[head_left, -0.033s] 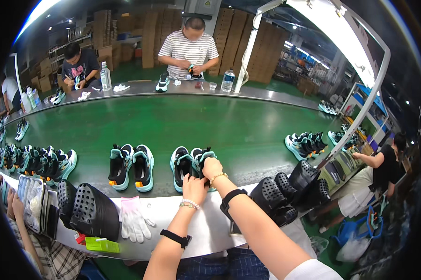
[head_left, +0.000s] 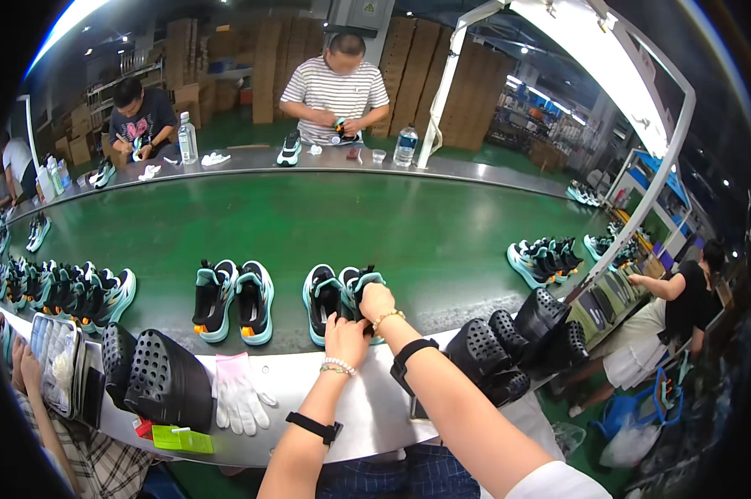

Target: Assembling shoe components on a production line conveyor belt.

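A pair of black and turquoise sneakers stands side by side on the green surface in front of me. My right hand [head_left: 377,304] is closed on the heel end of the right sneaker [head_left: 355,285]. Close beside it, my left hand [head_left: 345,339] grips the same shoe low at the heel, its fingertips partly hidden by the shoe and the other hand. The left sneaker [head_left: 321,306] stands just left, with an orange tab at its heel. Another pair, a sneaker [head_left: 215,301] and its mate [head_left: 254,303], sits further left with toes pointing away from me.
Black perforated clogs [head_left: 169,378] and a white glove [head_left: 242,396] lie on the metal ledge [head_left: 367,399] at left. More black clogs [head_left: 479,348] stand at right. Sneakers line the green belt [head_left: 309,212] at both sides. Across it, a person in a striped shirt [head_left: 335,91] handles a shoe.
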`<state>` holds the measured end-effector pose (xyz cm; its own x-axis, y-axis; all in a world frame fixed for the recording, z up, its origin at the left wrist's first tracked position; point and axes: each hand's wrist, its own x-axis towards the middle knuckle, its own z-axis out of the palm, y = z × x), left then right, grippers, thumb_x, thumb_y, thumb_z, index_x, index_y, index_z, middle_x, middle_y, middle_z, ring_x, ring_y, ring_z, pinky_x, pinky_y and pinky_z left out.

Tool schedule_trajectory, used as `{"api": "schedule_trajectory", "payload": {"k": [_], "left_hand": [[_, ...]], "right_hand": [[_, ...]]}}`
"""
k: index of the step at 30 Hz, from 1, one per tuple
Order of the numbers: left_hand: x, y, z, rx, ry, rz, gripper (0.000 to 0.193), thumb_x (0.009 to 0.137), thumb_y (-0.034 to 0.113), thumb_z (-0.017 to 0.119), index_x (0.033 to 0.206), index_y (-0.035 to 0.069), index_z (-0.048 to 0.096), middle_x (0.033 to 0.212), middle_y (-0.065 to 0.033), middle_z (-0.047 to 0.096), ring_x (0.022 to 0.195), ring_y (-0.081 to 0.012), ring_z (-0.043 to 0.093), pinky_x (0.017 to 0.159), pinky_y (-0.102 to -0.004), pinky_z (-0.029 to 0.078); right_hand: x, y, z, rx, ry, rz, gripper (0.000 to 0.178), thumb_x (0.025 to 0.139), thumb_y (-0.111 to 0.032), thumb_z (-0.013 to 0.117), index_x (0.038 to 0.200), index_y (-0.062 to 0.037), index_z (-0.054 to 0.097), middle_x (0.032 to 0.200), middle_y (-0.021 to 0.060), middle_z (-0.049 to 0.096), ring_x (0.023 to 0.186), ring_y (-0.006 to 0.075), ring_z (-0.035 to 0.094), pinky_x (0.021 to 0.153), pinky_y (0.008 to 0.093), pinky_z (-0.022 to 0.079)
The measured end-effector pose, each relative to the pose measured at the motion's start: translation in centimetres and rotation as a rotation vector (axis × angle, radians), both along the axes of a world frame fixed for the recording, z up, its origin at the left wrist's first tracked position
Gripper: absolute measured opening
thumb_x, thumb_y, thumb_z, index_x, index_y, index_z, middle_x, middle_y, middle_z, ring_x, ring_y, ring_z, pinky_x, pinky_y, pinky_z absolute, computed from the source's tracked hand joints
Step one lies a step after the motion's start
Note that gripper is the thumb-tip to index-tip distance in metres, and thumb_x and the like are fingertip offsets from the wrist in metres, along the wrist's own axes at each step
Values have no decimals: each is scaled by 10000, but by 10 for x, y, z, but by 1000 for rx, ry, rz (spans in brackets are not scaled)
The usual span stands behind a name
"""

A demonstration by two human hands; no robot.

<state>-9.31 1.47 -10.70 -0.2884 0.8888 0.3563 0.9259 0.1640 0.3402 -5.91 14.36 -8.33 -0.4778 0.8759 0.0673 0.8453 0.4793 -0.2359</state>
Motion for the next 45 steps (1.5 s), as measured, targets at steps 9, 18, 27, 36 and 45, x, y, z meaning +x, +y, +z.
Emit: {"api": "schedule_trajectory", "payload": {"k": [9,18,27,36,45], "left_hand": [[-1,2,-4,103,50,119,237,770,402,693,917,217,710,795,-29,687,947,-188,594,1106,-411,230],[-11,-9,-1,6,11,19,247,779,377,688,987,250,730,906,-3,695,1047,-178,577,1118,-451,207],[-13,-3,16,-12,-85,9,222,783,349,696,969,233,727,941,14,699,1103,-161,559,1146,-458,143],[-31,-8,15,596,-304,152,161,778,-28,566,896,63,627,863,-117,637,947,-306,603,1061,-500,320],[32,-41,-57,630,-1327,19,68,859,-22,546,894,15,592,850,-45,619,751,-114,594,651,-233,489]], "right_hand": [[-6,12,10,-114,-24,116,278,681,-153,698,928,-24,687,978,191,682,941,330,664,835,409,541],[-6,-11,31,-97,-81,188,172,779,-118,631,895,-23,714,952,196,692,927,330,677,802,406,551],[-1,13,9,-92,-32,256,250,709,-162,683,894,5,688,845,196,690,818,318,688,759,399,553],[53,-87,-18,-431,1423,28,322,941,-177,553,1213,-8,514,1076,127,665,940,175,631,792,311,511],[81,-138,-80,-426,1080,90,278,980,-274,487,1101,-51,601,891,151,695,742,263,687,661,344,523]]}}
